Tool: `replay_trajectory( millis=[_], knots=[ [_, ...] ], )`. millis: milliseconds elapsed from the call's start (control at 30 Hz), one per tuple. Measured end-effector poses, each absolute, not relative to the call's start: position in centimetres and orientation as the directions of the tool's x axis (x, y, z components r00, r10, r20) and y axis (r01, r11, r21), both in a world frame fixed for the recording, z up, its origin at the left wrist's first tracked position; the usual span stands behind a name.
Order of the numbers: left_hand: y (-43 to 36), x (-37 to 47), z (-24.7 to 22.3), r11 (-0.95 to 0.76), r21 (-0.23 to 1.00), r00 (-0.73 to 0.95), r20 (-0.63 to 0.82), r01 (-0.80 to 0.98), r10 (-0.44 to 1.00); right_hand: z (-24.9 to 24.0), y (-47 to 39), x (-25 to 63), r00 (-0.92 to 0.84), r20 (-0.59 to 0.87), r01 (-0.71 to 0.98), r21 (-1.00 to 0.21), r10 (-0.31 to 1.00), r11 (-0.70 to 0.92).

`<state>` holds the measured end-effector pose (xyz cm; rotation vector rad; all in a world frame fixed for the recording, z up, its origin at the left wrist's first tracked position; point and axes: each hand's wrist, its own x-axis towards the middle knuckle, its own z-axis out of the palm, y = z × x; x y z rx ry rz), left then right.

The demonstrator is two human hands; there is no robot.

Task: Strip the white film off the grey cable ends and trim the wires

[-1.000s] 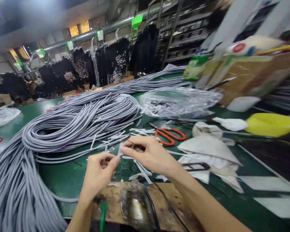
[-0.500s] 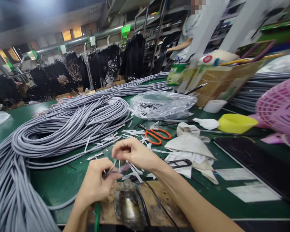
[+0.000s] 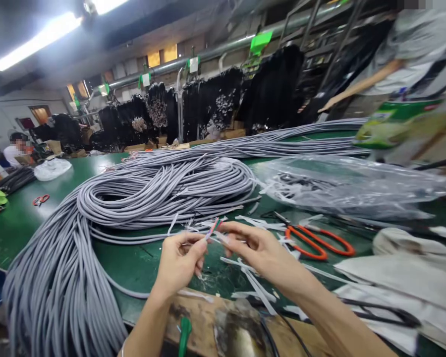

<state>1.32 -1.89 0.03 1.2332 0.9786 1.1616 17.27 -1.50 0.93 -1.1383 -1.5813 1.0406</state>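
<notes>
My left hand is closed in a pinch on the end of a cable, where thin coloured wires stick up, reddish and green among them. Close against it, the fingertips of my right hand pinch a whitish strip beside these wires. Both hands hover over the green table just beyond a stained wooden board. Below the left fingers hang fine pale fibres. The rest of the held cable is hidden by my left hand.
Grey cables lie coiled at left. Orange-handled scissors, white scraps and a pale cloth lie at right, behind them a clear plastic bag. A dark lump sits on the board. A person stands at the far right.
The view has swung left, so things appear further right. My right hand has come down from above to pinch beside the wires, which now point upward from my left hand.
</notes>
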Motion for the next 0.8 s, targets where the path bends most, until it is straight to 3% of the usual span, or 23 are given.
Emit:
replay_trajectory(
  millis=[100,300,433,533,633,700,800],
  knots=[
    [-2.1,1.4,0.3,-0.003,0.993,0.176,0.024,-0.12,0.984,0.8,-1.5,17.1,-0.115,0.272,0.22,-0.931,0.956,0.291],
    [-2.2,1.5,0.8,0.005,0.988,0.173,0.022,-0.154,0.985,0.4,-1.4,17.0,-0.061,0.282,0.251,-0.924,0.958,0.288],
    [-2.1,1.5,0.4,-0.025,0.99,0.125,0.042,-0.136,0.991,0.6,-1.9,16.6,-0.128,0.497,0.355,-0.785,0.858,0.508],
    [-2.3,1.7,-0.1,-0.14,0.99,0.023,0.14,0.016,0.99,0.7,-2.5,16.3,-0.21,0.662,0.413,-0.607,0.719,0.679],
    [-2.4,1.9,-0.6,-0.301,0.916,-0.064,0.329,0.266,0.942,0.8,-3.0,16.0,-0.293,0.744,0.442,-0.451,0.601,0.775],
    [-2.5,1.8,-0.8,-0.398,0.822,-0.027,0.447,0.407,0.894,1.1,-3.3,15.8,-0.323,0.763,0.458,-0.391,0.56,0.798],
    [-2.5,1.7,-1.2,-0.54,0.662,0.165,0.543,0.52,0.823,1.4,-3.2,16.3,-0.308,0.786,0.497,-0.347,0.535,0.795]
  ],
)
